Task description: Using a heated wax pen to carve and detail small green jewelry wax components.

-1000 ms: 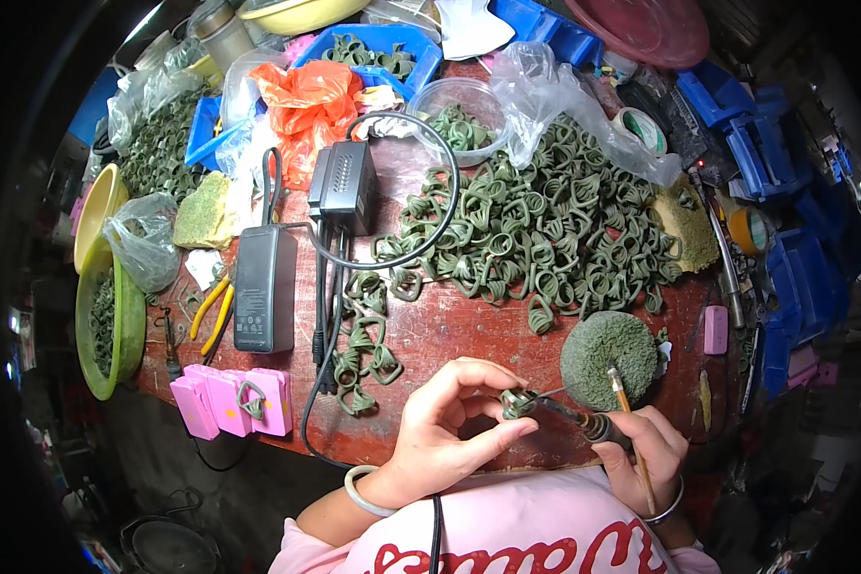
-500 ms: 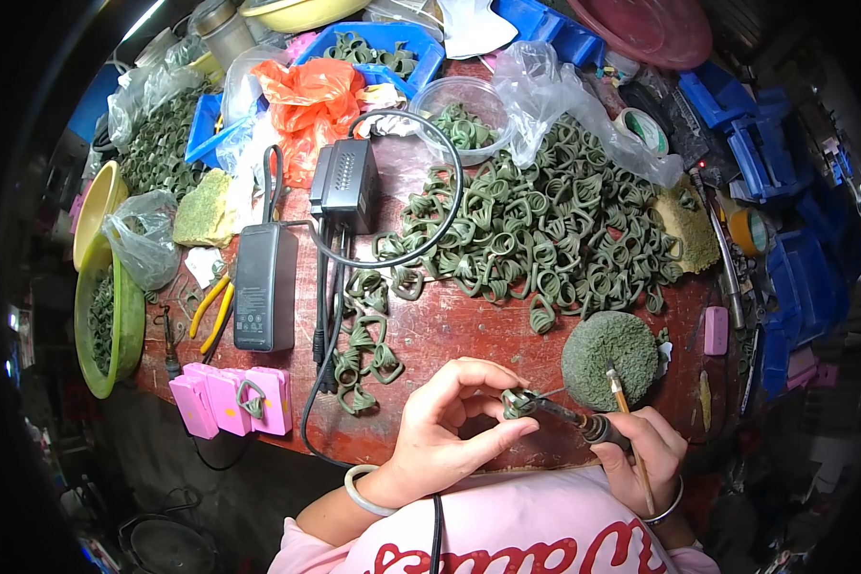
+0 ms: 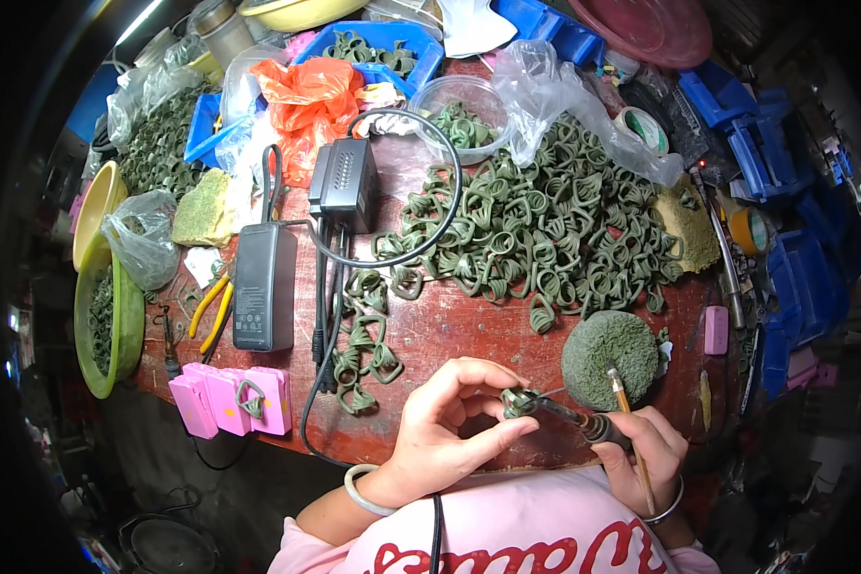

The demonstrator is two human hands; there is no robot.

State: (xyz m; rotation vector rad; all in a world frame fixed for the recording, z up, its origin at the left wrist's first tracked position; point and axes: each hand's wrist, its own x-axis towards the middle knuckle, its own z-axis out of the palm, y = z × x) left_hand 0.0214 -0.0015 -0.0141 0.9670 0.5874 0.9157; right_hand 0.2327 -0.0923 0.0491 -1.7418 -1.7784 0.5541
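Green ring (image 3: pixel 517 404) over red table's (image 3: pixel 421 335) near edge, left thumb and fingers (image 3: pixel 461 369) clamped on it. Right hand (image 3: pixel 649 446) grips dark-handled iron (image 3: pixel 595 427), tip at ring. Seemingly mid-heating; next wants steadiness.

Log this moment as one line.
Left hand: pinches green ring; right hand: holds dark-handled tool, wooden stick; tool tip: at ring, contact unclear; nearby: green block

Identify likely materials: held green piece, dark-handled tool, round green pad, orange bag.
Held green piece: probably wax, perhaps plastic; smooth, with a slight sheen and highlights.
Dark-handled tool: shaft looks like metal, thin and dull; handle likely plastic or rubber, matte.
Round green pad: unclear, maybe sponge; matte, crumbly, grainy surface.
Orange bag: thin plastic film, from its glossy, crinkled folds.
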